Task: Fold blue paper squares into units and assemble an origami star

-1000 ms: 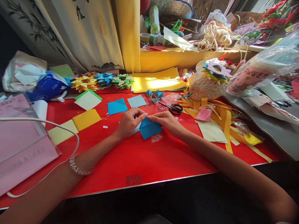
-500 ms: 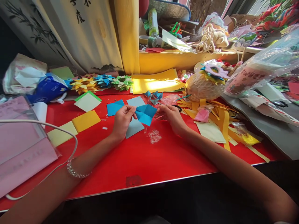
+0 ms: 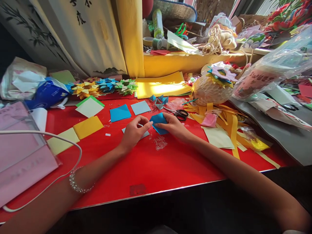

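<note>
A creased blue sheet of origami paper (image 3: pixel 159 121) is held up over the red table. My right hand (image 3: pixel 174 125) is closed on its right side, thumb in front. My left hand (image 3: pixel 135 130) has thumb and forefinger pinched at the sheet's left corner. Under my left hand lies a pale blue paper square (image 3: pixel 144 134), partly hidden. Just beyond are a blue paper square (image 3: pixel 120 112), another pale blue square (image 3: pixel 140 107) and a folded blue paper piece (image 3: pixel 159 101). Black-handled scissors (image 3: pixel 181 114) lie past my right hand.
Yellow (image 3: pixel 88 126) and green-white paper squares (image 3: pixel 90 106) lie at left, with folded paper stars (image 3: pixel 107 85) behind. A white cable (image 3: pixel 79 146) loops over a pink folder (image 3: pixel 26 162). Yellow paper strips (image 3: pixel 235 130) and a plastic-wrapped cup (image 3: pixel 260 78) are at right.
My right hand has moved left and closed on the blue paper, which has turned and looks narrower. My left hand has shifted to its corner. The scissors show more fully.
</note>
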A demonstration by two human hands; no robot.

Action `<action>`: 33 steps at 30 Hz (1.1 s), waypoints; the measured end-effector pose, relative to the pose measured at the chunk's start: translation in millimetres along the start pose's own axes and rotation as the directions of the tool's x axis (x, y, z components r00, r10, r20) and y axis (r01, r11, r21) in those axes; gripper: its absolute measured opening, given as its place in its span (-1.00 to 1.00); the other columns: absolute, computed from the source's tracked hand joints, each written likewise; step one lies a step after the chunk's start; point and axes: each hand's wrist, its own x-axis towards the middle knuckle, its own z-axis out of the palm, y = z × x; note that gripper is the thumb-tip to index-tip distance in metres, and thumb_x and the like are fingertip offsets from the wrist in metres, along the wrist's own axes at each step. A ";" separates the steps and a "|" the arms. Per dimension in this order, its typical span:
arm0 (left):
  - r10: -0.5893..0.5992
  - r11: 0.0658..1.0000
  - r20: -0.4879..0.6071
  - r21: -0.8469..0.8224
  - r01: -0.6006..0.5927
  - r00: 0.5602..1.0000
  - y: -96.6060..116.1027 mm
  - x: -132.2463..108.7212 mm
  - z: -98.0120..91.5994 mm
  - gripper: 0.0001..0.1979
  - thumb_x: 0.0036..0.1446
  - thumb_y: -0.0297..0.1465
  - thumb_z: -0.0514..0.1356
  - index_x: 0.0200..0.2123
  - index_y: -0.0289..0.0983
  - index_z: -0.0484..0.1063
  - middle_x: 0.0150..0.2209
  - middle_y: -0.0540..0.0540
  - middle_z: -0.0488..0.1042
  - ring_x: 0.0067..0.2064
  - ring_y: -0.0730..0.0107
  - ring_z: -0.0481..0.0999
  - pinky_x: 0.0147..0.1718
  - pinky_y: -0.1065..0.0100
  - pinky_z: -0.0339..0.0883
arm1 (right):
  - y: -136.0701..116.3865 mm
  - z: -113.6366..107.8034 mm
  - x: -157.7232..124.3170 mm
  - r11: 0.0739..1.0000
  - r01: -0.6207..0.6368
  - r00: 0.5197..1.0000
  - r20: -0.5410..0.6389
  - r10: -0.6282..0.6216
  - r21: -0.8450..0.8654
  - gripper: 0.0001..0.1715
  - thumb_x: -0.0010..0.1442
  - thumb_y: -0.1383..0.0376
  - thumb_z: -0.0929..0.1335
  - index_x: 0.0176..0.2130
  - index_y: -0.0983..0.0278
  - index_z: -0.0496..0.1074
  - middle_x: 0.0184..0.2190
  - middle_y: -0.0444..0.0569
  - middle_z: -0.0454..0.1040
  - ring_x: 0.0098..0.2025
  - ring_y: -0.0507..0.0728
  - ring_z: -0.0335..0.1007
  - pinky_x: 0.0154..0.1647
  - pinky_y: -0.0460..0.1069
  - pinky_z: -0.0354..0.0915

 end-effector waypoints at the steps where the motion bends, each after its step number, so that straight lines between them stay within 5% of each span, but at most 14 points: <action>1: -0.003 1.000 -0.002 -0.029 0.003 1.000 -0.1 0.6 0.1 -0.77 0.00 -0.21 0.17 -0.42 -0.27 0.32 -0.42 0.02 0.35 -0.40 0.47 0.31 -0.40 0.45 0.19 | -1.1 -1.2 -0.1 1.000 -0.002 1.000 0.025 0.003 -0.007 -0.75 -0.04 0.25 0.38 -0.37 0.32 0.27 -0.48 -0.17 0.34 -0.45 -0.02 0.27 -0.45 -0.11 0.24; 8: -0.064 0.978 0.062 -0.197 0.075 0.996 1.6 2.2 0.3 -0.75 0.02 -0.19 0.14 -0.41 -0.28 0.38 -0.46 0.00 0.37 -0.41 0.45 0.34 -0.39 0.43 0.23 | -2.5 -0.7 -0.7 1.000 -0.019 0.991 0.131 0.016 0.021 -0.73 -0.02 0.25 0.37 -0.29 0.31 0.30 -0.41 -0.13 0.38 -0.43 -0.01 0.31 -0.41 -0.08 0.28; 17: -0.008 0.985 -0.075 -0.174 -0.006 0.997 -8.6 6.3 0.2 -0.73 -0.01 -0.29 0.20 -0.20 -0.23 0.36 -0.45 0.03 0.40 -0.39 0.47 0.38 -0.41 0.46 0.24 | 0.0 -1.2 1.9 0.979 0.158 0.982 -0.084 -0.169 -0.126 -0.75 0.11 0.20 0.28 -0.23 0.29 0.38 -0.28 -0.06 0.45 -0.25 0.06 0.36 -0.24 -0.06 0.30; 26: -0.125 0.926 0.014 -0.357 0.121 0.992 -5.0 6.2 -0.4 -0.66 -0.04 -0.27 0.24 -0.19 -0.29 0.36 -0.40 -0.05 0.51 -0.36 0.38 0.48 -0.32 0.35 0.36 | -1.8 -0.3 -5.7 0.816 0.234 0.933 -0.113 -0.341 -0.529 -0.64 0.16 0.26 0.24 -0.06 0.25 0.43 -0.25 -0.07 0.53 -0.34 0.07 0.42 -0.32 -0.04 0.32; 33: -0.129 0.894 0.000 -0.432 0.117 0.992 -4.1 7.6 -1.9 -0.71 -0.03 -0.35 0.23 -0.21 -0.30 0.34 -0.45 -0.02 0.51 -0.40 0.46 0.46 -0.35 0.42 0.34 | -12.1 -1.1 -8.7 0.637 0.448 0.848 0.072 -0.525 -0.627 -0.68 0.17 0.39 0.23 -0.13 0.23 0.47 -0.21 -0.03 0.52 -0.21 0.05 0.44 -0.21 -0.06 0.34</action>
